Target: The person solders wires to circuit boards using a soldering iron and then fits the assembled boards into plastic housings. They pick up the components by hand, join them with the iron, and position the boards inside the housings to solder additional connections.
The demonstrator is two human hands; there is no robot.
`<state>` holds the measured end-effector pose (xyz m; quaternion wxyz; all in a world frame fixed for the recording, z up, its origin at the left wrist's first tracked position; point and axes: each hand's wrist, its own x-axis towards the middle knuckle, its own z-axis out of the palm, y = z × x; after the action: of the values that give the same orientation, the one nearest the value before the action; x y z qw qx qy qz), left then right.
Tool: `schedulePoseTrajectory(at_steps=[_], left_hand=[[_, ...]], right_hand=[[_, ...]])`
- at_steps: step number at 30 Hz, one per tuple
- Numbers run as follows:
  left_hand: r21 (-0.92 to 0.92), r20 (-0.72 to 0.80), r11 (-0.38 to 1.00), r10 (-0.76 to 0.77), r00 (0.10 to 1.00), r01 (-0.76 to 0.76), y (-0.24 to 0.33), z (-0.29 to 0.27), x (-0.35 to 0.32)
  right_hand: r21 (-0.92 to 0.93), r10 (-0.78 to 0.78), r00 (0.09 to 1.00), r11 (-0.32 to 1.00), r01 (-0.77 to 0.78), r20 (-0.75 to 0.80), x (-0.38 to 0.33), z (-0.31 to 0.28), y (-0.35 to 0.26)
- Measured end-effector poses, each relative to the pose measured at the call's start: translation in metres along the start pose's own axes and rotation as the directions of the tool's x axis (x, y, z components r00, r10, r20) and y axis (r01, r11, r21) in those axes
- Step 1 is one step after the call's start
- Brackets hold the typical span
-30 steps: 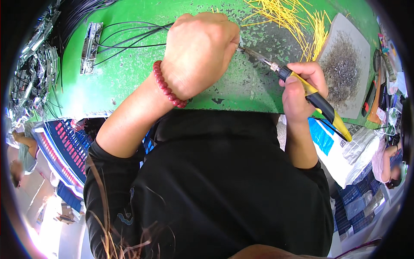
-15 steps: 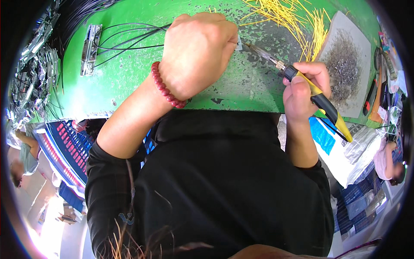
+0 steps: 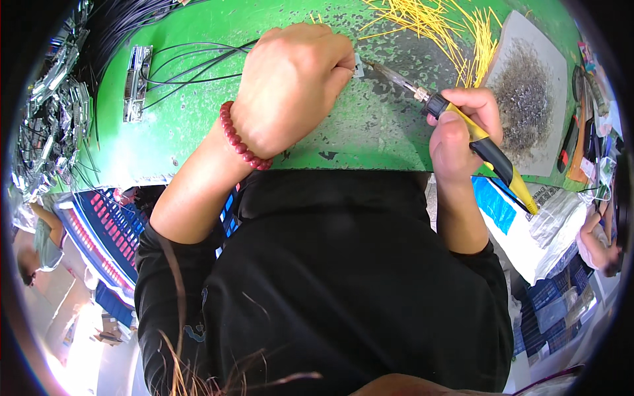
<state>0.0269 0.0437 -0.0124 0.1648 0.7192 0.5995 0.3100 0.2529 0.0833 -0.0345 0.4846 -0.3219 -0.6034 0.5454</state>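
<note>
My right hand point(image 3: 464, 135) is closed round the yellow and black handle of a soldering iron point(image 3: 485, 142). The iron's metal tip points up and left, close to a small pale piece point(image 3: 358, 68) at my left fingertips; whether they touch, I cannot tell. My left hand point(image 3: 294, 86), with a red bead bracelet on its wrist, is closed in a pinch. Thin black wires point(image 3: 198, 66) run under it from a shiny metal part point(image 3: 137, 84) lying to the left. The hand hides the far wire ends.
Cut yellow wires point(image 3: 456, 39) lie on the worn green table point(image 3: 370, 142). A grey board with dark residue point(image 3: 525, 99) is at the right, beside several tools. Shiny metal parts point(image 3: 56, 119) and black wires are heaped at the left. Other people show at both edges.
My left hand has shifted slightly left, with the small pale piece. The soldering iron and my right hand have moved a little left too, keeping the tip beside that piece.
</note>
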Motion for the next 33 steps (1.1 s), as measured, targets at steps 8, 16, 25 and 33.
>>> schedulePoseTrajectory(at_steps=[8, 16, 25, 33], left_hand=[[-0.093, -0.032, 0.995, -0.045, 0.998, 0.041, 0.003, -0.003, -0.003], [-0.028, 0.048, 0.999, -0.045, 0.998, 0.047, 0.004, -0.009, -0.003], [-0.104, -0.087, 0.993, 0.038, 0.995, -0.047, 0.001, -0.006, -0.011], [-0.091, -0.078, 0.996, 0.002, 0.997, -0.01, 0.005, -0.004, -0.02]], right_hand=[[0.021, -0.005, 1.0, 1.0, 0.005, 0.016, 0.0, 0.0, 0.0], [-0.023, 0.043, 0.998, 0.999, -0.042, 0.041, 0.005, 0.011, -0.01], [-0.38, -0.202, 0.923, 0.866, 0.325, 0.328, 0.031, 0.032, -0.007], [-0.458, -0.155, 0.904, 0.821, 0.342, 0.398, 0.031, 0.037, 0.002]])
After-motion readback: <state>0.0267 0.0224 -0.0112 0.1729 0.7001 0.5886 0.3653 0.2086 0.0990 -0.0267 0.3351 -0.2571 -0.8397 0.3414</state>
